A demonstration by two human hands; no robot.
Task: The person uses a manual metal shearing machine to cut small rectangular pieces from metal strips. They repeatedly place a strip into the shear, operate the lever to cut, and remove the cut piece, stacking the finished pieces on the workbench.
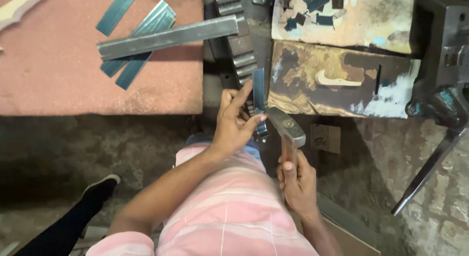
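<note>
Metal strip (258,92), narrow and bluish, sits pinched in my left hand (234,121): thumb on its near side, fingers wrapped behind, strip upright, its lower end low by my palm.

Head view, the only one:
- My right hand (298,180) is fisted around the wooden handle of a hammer (288,129). The steel head sits just right of my left thumb, touching or nearly touching the strip's lower end; can't tell which.
- Just beyond my left fingertips: a dark toothed steel block (239,45), ridged like a rack. The strip's top overlaps its lower edge.
- Right of the strip, past the hammer head: a worn, rust-stained work block (317,65) with a pale curved offcut (337,81) on it. Behind that, a second slab (371,21) with small blue scraps.
- Far left of my left hand: a reddish table (58,75) holding a long steel bar (168,37) across a loose pile of similar blue strips (139,43).
- Far right: a dark machine with a long lever (427,170) angled down.
- Lower left: another person's dark-sleeved leg and shoe (100,185), well apart from my hands.

Progress, my read: one strip in hand under the hammer, looks mid-work. Several strips on the table remain; can't tell whether they're finished or waiting.
</note>
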